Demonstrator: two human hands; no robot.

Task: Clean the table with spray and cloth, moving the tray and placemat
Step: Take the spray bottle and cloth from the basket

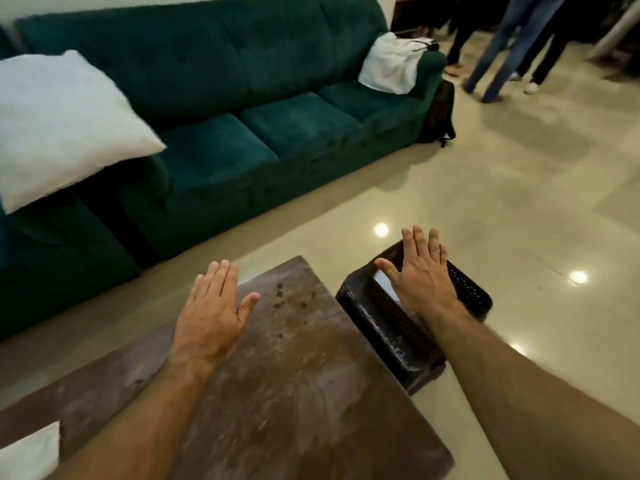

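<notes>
A brown wooden table (304, 368) fills the lower middle of the view; its top has small dark spots near the far end. My left hand (213, 310) is held flat with straight fingers over the table's far left part and holds nothing. My right hand (422, 271) is spread flat above a black perforated basket (391, 327) that stands on the floor against the table's right edge. Something pale shows inside the basket under the thumb. A white cloth corner (29, 452) lies at the table's near left. No spray bottle, tray or placemat is in sight.
A dark green sofa (242, 109) runs along the left and back, with a white pillow (59, 123) on its arm and a white bag (394, 62) at its far end. People's legs (512, 46) stand at the upper right on the glossy beige floor (502, 202).
</notes>
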